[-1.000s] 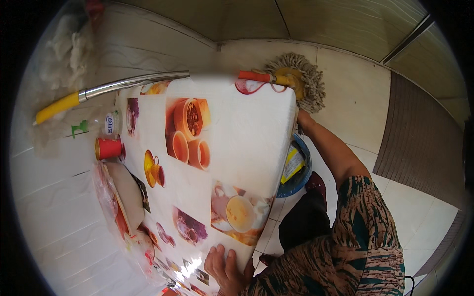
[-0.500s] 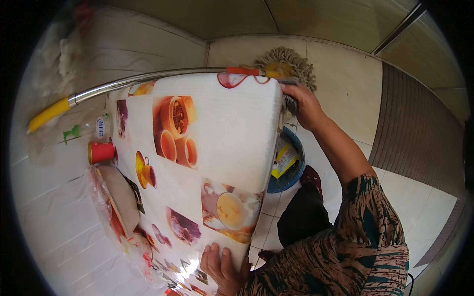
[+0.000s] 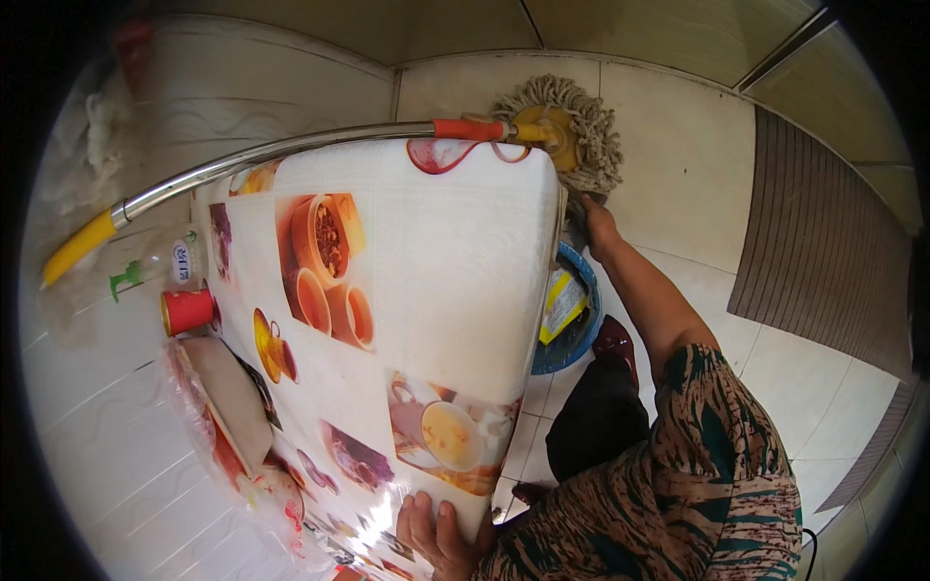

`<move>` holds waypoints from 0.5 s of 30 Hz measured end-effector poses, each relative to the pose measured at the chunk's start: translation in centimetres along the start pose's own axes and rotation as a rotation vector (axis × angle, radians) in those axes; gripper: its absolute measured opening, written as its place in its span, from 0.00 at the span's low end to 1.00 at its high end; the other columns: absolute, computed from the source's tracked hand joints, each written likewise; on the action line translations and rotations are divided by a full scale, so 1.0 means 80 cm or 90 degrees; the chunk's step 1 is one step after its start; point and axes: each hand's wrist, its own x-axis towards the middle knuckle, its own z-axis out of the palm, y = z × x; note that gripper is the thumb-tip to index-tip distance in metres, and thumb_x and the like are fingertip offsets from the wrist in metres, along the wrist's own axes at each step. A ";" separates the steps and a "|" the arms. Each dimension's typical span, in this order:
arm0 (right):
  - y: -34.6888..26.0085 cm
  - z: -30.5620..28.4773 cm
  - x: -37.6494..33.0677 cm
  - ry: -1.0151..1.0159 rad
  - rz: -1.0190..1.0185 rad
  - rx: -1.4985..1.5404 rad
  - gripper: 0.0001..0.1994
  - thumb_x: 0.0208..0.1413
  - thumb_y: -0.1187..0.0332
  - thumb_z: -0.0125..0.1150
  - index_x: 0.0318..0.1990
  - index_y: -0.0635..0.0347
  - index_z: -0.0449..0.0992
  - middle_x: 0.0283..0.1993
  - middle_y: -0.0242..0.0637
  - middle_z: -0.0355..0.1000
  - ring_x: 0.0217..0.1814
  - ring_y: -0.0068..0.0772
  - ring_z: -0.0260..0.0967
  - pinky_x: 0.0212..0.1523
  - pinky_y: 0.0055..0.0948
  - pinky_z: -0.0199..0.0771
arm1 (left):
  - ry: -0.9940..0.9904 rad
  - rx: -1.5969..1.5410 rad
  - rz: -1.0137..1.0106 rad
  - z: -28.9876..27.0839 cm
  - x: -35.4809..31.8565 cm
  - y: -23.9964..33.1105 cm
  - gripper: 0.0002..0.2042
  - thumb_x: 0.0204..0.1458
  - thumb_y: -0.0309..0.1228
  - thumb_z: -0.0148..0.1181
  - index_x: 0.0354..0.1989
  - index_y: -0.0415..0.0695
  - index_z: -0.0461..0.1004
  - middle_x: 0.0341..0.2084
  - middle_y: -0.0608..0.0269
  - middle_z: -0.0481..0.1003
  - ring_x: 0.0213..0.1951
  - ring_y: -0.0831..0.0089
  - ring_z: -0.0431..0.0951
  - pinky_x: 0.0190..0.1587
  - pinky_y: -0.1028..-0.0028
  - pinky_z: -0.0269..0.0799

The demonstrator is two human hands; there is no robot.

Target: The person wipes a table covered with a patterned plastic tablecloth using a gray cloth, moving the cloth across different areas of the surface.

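1. Presently, the right hand [image 3: 603,232] is held low beside the far right corner of the worktop [image 3: 455,261], with the forearm reached out along its right side
2. A dark, crumpled item [image 3: 578,221] is seen at the right hand's fingers, perhaps a cloth, just beside that same corner; whether it is gripped or only touched cannot be told
3. The left hand [image 3: 441,542] is laid on the worktop's near right edge, fingers extended over the printed cover and nothing seen held
4. Below the worktop's right side, a blue basin [image 3: 560,367] is set on the floor, with a yellow packet [image 3: 562,310] inside
5. Beyond the worktop's far right corner, a mop head [image 3: 596,136] is seen, its mop handle [image 3: 470,129] stretched along the far edge
6. The step in hand is judged to be work on the worktop's corner or side, perhaps wiping
7. For the next move, a steady left hand is called for, and the right should be kept clear of the mop
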 end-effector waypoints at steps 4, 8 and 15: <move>-0.014 0.024 -0.001 -0.096 0.006 -0.132 0.29 0.62 0.52 0.50 0.58 0.72 0.68 0.54 0.49 0.72 0.51 0.46 0.71 0.50 0.38 0.69 | 0.012 -0.017 0.004 0.003 -0.001 -0.001 0.33 0.52 0.40 0.63 0.62 0.36 0.58 0.59 0.34 0.60 0.57 0.39 0.63 0.57 0.43 0.61; -0.095 0.029 -0.142 -0.111 -0.090 -0.197 0.20 0.61 0.58 0.53 0.50 0.68 0.71 0.45 0.43 0.75 0.43 0.36 0.72 0.46 0.33 0.72 | -0.007 -0.019 -0.001 0.002 0.002 0.002 0.33 0.52 0.39 0.62 0.62 0.36 0.57 0.59 0.34 0.60 0.58 0.39 0.62 0.59 0.43 0.59; -0.142 0.057 -0.335 -0.245 -0.310 0.129 0.11 0.62 0.68 0.54 0.48 0.64 0.72 0.39 0.33 0.73 0.39 0.25 0.70 0.43 0.26 0.72 | -0.027 -0.047 -0.015 0.000 0.000 0.000 0.33 0.51 0.36 0.63 0.63 0.36 0.57 0.61 0.36 0.58 0.61 0.38 0.59 0.62 0.43 0.55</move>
